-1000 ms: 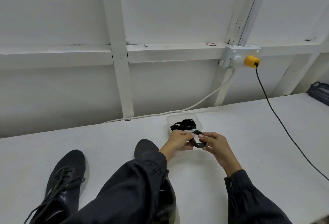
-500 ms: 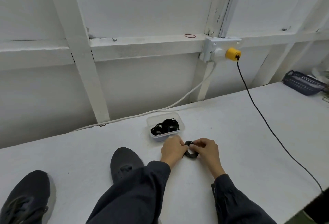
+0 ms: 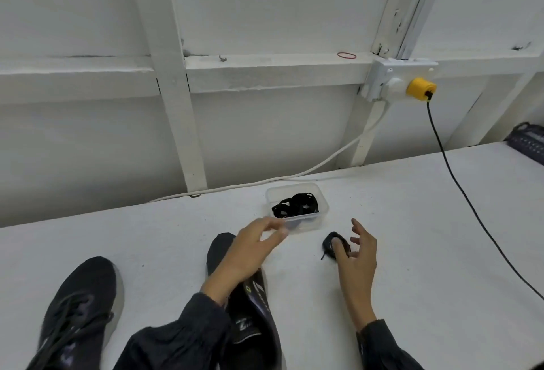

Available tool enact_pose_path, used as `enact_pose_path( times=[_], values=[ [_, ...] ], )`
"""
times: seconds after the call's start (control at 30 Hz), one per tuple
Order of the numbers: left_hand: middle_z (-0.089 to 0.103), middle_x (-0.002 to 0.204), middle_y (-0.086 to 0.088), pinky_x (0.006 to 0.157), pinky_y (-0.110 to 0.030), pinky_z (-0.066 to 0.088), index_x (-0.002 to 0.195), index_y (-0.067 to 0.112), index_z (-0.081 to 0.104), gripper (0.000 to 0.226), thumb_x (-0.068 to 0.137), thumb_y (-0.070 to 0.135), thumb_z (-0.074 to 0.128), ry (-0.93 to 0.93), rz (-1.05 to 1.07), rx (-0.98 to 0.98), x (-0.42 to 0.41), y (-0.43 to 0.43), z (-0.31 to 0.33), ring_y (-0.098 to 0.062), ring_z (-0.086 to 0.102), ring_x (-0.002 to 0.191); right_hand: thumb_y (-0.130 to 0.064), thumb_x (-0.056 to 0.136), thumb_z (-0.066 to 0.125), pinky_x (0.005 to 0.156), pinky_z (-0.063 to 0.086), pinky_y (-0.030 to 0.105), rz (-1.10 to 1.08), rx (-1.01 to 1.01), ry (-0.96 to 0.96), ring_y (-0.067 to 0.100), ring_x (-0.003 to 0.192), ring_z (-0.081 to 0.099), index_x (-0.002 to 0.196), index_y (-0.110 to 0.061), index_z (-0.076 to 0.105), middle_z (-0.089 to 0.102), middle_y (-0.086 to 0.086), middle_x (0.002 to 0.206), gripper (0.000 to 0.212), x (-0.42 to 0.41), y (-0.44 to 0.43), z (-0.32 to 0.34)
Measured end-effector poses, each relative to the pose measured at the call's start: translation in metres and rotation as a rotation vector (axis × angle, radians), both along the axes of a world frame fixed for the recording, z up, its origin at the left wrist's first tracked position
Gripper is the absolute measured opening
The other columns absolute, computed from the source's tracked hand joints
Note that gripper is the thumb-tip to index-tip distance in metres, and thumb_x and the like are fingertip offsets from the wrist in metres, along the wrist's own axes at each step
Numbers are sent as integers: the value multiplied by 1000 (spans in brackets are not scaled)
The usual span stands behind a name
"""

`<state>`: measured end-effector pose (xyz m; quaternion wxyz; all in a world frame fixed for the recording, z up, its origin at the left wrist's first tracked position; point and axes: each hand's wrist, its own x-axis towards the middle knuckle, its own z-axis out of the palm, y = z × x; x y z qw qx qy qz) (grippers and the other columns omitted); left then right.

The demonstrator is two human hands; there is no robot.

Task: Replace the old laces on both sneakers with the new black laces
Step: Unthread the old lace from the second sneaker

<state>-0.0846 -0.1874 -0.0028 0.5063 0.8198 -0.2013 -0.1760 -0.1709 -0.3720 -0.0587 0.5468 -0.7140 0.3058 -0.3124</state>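
The coiled lace (image 3: 327, 245) lies just before the plastic container's (image 3: 294, 186) right corner, at the thumb of the right hand (image 3: 357, 255), the nearer one. The left hand (image 3: 250, 252) hovers at the container's left corner. Both hands are empty, fingers spread.

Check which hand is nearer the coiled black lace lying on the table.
Right. The right hand sits against the coiled lace, thumb over it; the left hand hovers apart to its left, above the sneaker toe.
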Motion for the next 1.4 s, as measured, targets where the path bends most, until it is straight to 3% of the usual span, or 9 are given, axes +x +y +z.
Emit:
enact_pose_path(
  times=[0.17,0.27,0.43,0.57,0.77,1.0,1.17,1.3,1.4],
  values=[
    [51,128,23,101,-18,33,128,34,53,29,100,33,47,97,566,-369,-53,70,-20,0,45,122,-27,92,67,92,47,18,392,186,16,-5,116,53,128,-34,57,55,-19,129,37,-10,74,-3],
    [36,143,25,109,-20,20,145,34,36,46,100,42,39,254,576,-432,-85,76,-43,7,30,132,-34,96,59,90,41,5,634,367,116,-11,125,44,134,-37,52,49,-21,139,39,-7,107,-1],
    [36,153,18,121,-36,20,149,37,33,60,94,43,55,420,487,-695,-96,61,-72,-2,32,141,-68,74,62,122,21,30,768,454,143,-5,140,30,145,-35,42,35,-21,153,82,-6,123,5],
    [14,160,21,123,-36,17,154,35,12,63,101,37,46,404,510,-610,-95,52,-79,2,17,146,-70,70,62,123,19,35,769,495,116,-5,141,28,149,-32,37,32,-21,155,91,-13,119,10],
    [5,160,25,123,-37,15,154,39,5,107,68,76,56,412,441,-512,-107,43,-79,4,11,146,-71,69,67,122,22,38,740,503,104,-4,140,33,148,-34,40,39,-22,151,91,-30,108,10],
    [-5,162,18,124,-33,6,153,30,-3,72,100,46,43,357,393,-418,-115,30,-65,4,-3,147,-70,64,70,121,26,37,726,501,84,-2,137,40,146,-30,44,45,-18,148,96,-44,101,24],
    [6,161,16,119,-21,8,155,24,7,61,104,35,38,382,417,-411,-116,47,-27,2,8,145,-54,89,53,97,31,8,723,443,125,-14,127,40,142,-34,47,43,-20,148,58,-52,110,63],
    [26,148,29,110,-19,17,150,37,30,52,100,38,45,280,451,-454,-117,99,25,11,22,133,-72,78,59,108,26,19,760,409,-23,-21,130,31,144,-50,38,37,-39,144,72,-69,129,112],
    [43,142,32,110,-21,23,137,42,50,49,90,43,60,126,472,-509,-117,161,60,15,34,132,-64,71,67,110,31,29,813,512,-178,-13,135,34,142,-45,44,43,-33,144,77,-77,161,135]
  ],
)
